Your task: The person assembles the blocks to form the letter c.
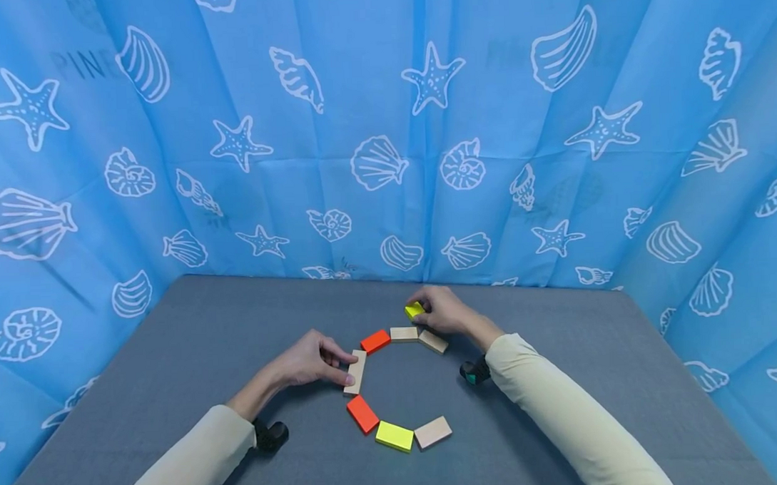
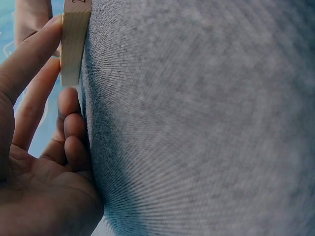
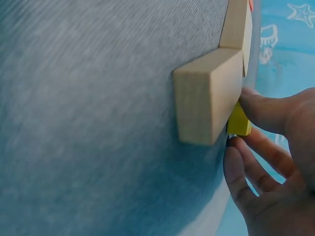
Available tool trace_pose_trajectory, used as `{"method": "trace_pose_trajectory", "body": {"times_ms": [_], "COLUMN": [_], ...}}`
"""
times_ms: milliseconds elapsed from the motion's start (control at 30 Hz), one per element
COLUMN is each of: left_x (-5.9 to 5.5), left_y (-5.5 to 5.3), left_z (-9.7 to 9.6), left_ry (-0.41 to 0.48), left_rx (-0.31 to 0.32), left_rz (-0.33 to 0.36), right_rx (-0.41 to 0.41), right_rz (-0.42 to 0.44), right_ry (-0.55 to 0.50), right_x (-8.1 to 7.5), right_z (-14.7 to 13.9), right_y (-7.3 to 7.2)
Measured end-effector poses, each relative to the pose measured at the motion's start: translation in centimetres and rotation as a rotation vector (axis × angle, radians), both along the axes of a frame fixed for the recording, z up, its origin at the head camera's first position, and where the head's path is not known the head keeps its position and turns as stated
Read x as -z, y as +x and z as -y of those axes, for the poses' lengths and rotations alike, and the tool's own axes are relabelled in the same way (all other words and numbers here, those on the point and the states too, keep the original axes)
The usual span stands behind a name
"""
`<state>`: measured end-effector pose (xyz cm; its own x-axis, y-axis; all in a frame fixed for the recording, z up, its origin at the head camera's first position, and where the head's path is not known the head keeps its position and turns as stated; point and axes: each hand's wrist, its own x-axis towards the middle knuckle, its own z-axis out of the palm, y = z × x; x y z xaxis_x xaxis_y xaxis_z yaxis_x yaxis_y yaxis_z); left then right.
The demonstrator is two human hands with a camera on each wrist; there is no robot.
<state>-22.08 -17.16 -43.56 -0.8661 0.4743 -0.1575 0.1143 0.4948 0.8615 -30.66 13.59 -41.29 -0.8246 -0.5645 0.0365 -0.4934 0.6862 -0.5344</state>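
My left hand (image 1: 305, 363) pinches a plain wooden block (image 1: 356, 373) between thumb and fingertips, at the left side of a curved row of blocks. In the left wrist view, fingertips press against the pale side of that block (image 2: 74, 46). At the back, my right hand (image 1: 447, 310) holds a yellow block (image 1: 413, 311) between thumb and fingers, just behind the row. The right wrist view has this yellow block (image 3: 239, 121) partly hidden behind a plain block (image 3: 206, 98). The thumb is at its upper end and fingers are below.
Behind the left hand's block come a red block (image 1: 375, 341) and two plain ones (image 1: 404, 334). Nearer me lie a red block (image 1: 363, 415), a yellow block (image 1: 394, 436) and a plain block (image 1: 433, 433). A blue shell-print curtain (image 1: 388, 221) surrounds the grey table (image 1: 236, 305).
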Motion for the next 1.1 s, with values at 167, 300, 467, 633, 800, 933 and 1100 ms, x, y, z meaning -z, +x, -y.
{"method": "trace_pose_trajectory", "body": {"times_ms": [167, 300, 467, 633, 800, 933, 1100], "left_x": [0.0, 0.0, 0.1, -0.1, -0.3, -0.2, -0.1], "left_y": [0.0, 0.0, 0.0, 0.0, 0.0, 0.0, 0.0], "left_z": [0.0, 0.0, -0.1, -0.1, -0.1, -0.1, -0.1], "left_ry": [-0.001, -0.002, -0.005, -0.021, -0.027, -0.02, -0.022], "left_rx": [-0.002, -0.002, -0.005, -0.019, -0.015, -0.004, -0.011], "left_rz": [0.001, 0.0, 0.001, 0.003, 0.007, 0.004, -0.003], "right_rx": [0.04, 0.006, -0.136, -0.263, -0.32, -0.348, -0.37], "right_rz": [-0.027, -0.045, -0.02, 0.102, 0.248, 0.321, 0.337], "right_ry": [-0.039, -0.109, -0.152, -0.086, -0.014, -0.04, -0.095], "right_x": [-0.1, -1.1, -2.8, -3.0, -1.8, -1.0, -0.3], "right_z": [-0.7, -1.5, -2.9, -4.3, -6.1, -7.2, -7.6], "right_y": [0.6, 1.9, 4.7, 7.6, 10.1, 11.7, 13.0]}}
